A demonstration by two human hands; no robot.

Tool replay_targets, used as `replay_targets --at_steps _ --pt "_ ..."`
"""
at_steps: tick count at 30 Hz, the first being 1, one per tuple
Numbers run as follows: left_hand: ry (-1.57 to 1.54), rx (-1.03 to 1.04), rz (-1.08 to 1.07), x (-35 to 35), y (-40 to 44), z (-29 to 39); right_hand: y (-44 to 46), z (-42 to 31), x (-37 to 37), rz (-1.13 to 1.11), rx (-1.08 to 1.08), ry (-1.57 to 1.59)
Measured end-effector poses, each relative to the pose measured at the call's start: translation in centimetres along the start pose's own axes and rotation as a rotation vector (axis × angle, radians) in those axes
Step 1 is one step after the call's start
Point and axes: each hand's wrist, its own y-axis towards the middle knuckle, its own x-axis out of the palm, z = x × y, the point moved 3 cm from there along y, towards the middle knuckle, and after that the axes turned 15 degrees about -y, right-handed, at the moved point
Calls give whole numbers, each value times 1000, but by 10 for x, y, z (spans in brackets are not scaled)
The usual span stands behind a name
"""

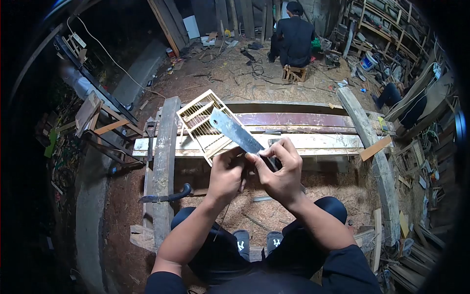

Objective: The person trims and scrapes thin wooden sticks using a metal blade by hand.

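My right hand (281, 169) is closed on a wide metal blade (234, 131), which points up and to the left, with a hole near its far end. Close beside it on the left, my left hand (226, 177) is closed, fingers pinched near the lower end of the blade; what they hold is too small to make out. A thin strip hangs below that hand. Behind the blade, a light wooden frame with thin bars (192, 117) stands tilted on the bench planks (313, 142), its lower corner near my left hand.
A curved knife with a dark handle (169, 198) lies across the left beam (164, 171). The right beam (374, 147) bears a loose wood piece (376, 148). A person in dark clothes (294, 39) sits on a stool farther back. More people are partly visible at left and right.
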Motion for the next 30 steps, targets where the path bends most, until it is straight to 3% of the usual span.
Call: replay_targets --at_steps 2,4,7,18,20,24,26,30 --pt "42 -11 3 2 0 2 -1 1 -1 17 5 7" --pt "78 146 -43 -1 4 -1 -3 -2 -1 -11 -40 0" --pt "-9 -37 50 1 0 -1 -2 3 2 23 6 1" --pt "66 90 -8 -6 2 -6 -3 2 1 -6 -33 -45" --pt "15 -15 57 -1 -2 -4 -5 3 4 -7 -12 -38" --pt "71 104 -23 -5 1 -5 -2 -1 -4 -11 -19 -32" --pt "-17 -58 -39 2 -1 -6 5 17 0 56 15 -105" --pt "-10 -82 -85 5 -3 2 12 28 -8 114 123 -69"
